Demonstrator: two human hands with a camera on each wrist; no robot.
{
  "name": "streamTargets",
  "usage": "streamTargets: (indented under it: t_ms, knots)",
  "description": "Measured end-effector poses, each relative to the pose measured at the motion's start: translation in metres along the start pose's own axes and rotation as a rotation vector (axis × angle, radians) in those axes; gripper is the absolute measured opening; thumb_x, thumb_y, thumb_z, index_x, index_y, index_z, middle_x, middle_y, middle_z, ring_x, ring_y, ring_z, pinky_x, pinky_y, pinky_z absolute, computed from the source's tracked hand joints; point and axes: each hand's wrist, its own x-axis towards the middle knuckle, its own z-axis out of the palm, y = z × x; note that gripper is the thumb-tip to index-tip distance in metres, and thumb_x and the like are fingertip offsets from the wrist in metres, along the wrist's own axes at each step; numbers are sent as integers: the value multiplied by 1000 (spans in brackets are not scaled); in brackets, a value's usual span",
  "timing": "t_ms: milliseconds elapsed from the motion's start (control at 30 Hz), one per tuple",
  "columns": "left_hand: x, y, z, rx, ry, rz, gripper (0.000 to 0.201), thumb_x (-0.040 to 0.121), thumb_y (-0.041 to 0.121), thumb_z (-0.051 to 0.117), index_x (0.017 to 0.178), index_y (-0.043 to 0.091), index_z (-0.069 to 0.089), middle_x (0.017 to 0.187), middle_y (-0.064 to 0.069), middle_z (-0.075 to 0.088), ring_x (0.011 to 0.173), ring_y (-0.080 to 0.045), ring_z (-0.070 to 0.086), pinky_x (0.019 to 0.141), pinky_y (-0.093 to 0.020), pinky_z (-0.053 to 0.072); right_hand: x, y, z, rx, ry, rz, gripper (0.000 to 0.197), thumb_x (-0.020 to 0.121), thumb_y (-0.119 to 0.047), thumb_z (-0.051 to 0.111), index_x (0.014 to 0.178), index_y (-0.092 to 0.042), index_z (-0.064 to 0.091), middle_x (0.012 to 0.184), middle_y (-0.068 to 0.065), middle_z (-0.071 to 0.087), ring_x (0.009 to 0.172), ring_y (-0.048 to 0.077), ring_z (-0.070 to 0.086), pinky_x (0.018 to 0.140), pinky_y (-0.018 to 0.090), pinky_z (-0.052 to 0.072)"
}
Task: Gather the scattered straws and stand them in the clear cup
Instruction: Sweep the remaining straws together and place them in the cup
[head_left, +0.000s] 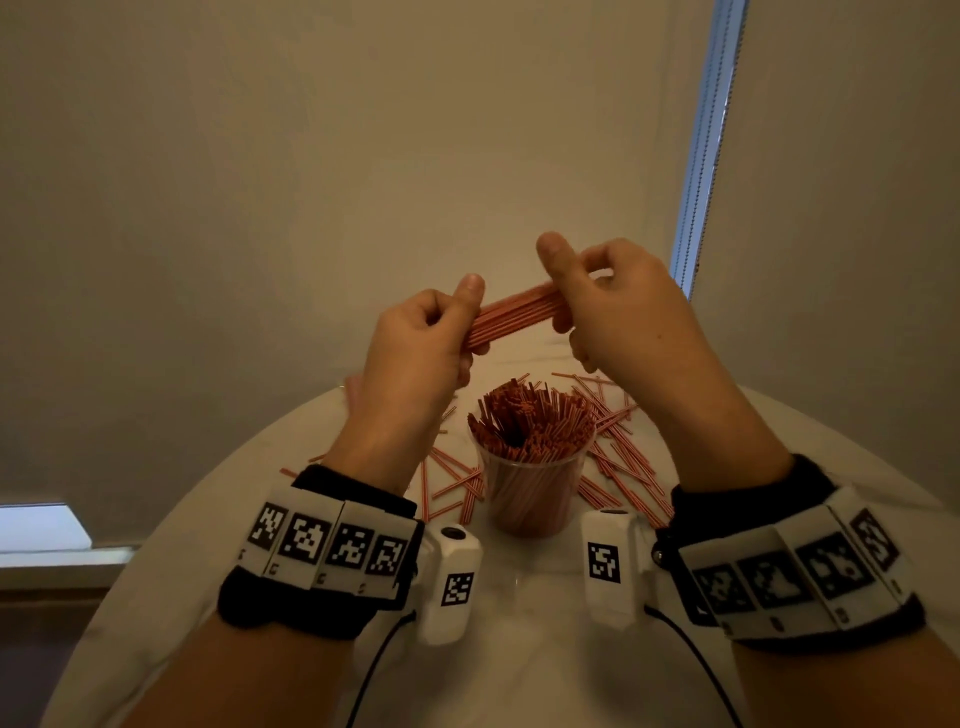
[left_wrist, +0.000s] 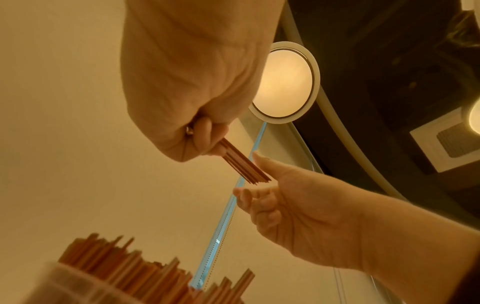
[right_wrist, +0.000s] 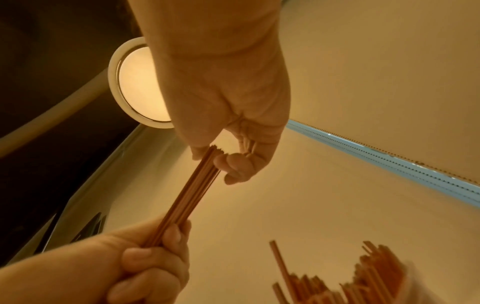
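A bundle of red-and-white striped straws (head_left: 514, 312) is held level in the air above the clear cup (head_left: 530, 499). My left hand (head_left: 441, 332) grips its left end in a fist, thumb on top. My right hand (head_left: 566, 301) curls its fingers round the right end, thumb raised. In the left wrist view the bundle (left_wrist: 241, 164) ends between the right hand's (left_wrist: 298, 216) thumb and forefinger. The cup is packed with upright straws (head_left: 535, 421). Loose straws (head_left: 618, 467) lie scattered round the cup, more on the right than on the left (head_left: 447, 478).
The round table (head_left: 519, 649) has a white cloth and ends just behind the straws, close to a plain wall. A window strip (head_left: 701, 156) runs up at the right. A ceiling lamp (left_wrist: 283, 82) shines overhead.
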Motion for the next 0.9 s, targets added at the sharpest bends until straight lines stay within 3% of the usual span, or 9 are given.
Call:
streamTargets:
  t_ms: [100, 167, 233, 367, 467, 567, 633, 733, 900]
  knots:
    - [-1, 2, 5, -179, 23, -48, 36, 101, 47, 58, 88, 14, 65, 65, 3, 60, 50, -7, 42, 47, -20, 37, -3, -4, -1, 182, -155, 78, 66, 81, -81, 49, 100, -20, 65, 67, -1, 72, 50, 11, 61, 52, 26, 53]
    - [-4, 3, 12, -233, -47, -87, 36, 103, 45, 57, 90, 12, 65, 65, 4, 61, 50, -6, 43, 47, -18, 38, -5, -5, 3, 295, -224, 57, 55, 86, -68, 58, 89, -14, 70, 63, 1, 68, 50, 16, 58, 52, 28, 50]
    - [-6, 1, 19, -171, -121, -101, 39, 103, 49, 55, 92, 14, 68, 67, 4, 64, 53, -7, 49, 52, -20, 42, -5, -4, 5, 300, -176, -5, 42, 93, -50, 62, 79, -12, 72, 59, 1, 65, 48, 16, 56, 51, 27, 48]
    - [-2, -7, 12, 180, -140, -44, 47, 97, 65, 49, 106, 25, 72, 100, 9, 75, 93, -2, 67, 86, -32, 51, 0, 3, -6, 51, 23, -129, 34, 92, -39, 61, 74, -12, 71, 62, -1, 69, 54, 10, 65, 50, 22, 52]
    - [3, -14, -4, 361, -280, -168, 75, 81, 84, 53, 129, 27, 61, 127, 12, 65, 108, 1, 58, 101, -37, 46, 6, 15, -17, -153, 45, -116, 38, 91, -41, 60, 78, -6, 70, 72, 6, 71, 67, 24, 69, 66, 42, 59]
    - [6, -24, -14, 467, -545, -316, 119, 61, 91, 66, 155, 25, 35, 148, 2, 53, 124, -12, 54, 110, -40, 40, 8, 24, -17, -292, -74, -29, 39, 90, -45, 62, 77, -8, 69, 68, 4, 69, 61, 20, 66, 58, 36, 55]
    - [7, -29, -16, 459, -683, -376, 126, 57, 78, 81, 158, 26, 27, 140, 5, 59, 126, -11, 56, 114, -40, 39, 8, 29, -8, -379, -236, 55, 41, 89, -48, 65, 75, -10, 67, 67, 2, 67, 55, 17, 61, 53, 30, 49]
    - [8, -35, -15, 483, -768, -379, 114, 62, 54, 94, 153, 26, 31, 126, 8, 67, 119, -10, 62, 108, -34, 47, 6, 35, 6, -456, -416, 130, 37, 86, -47, 71, 75, -12, 67, 70, 3, 69, 60, 15, 64, 56, 29, 51]
    - [9, -40, -13, 535, -768, -344, 121, 58, 46, 99, 154, 25, 27, 129, 6, 66, 122, -16, 62, 110, -40, 48, 8, 37, 11, -421, -337, 66, 15, 87, -36, 72, 85, -22, 72, 81, -3, 71, 75, 13, 68, 63, 28, 57]
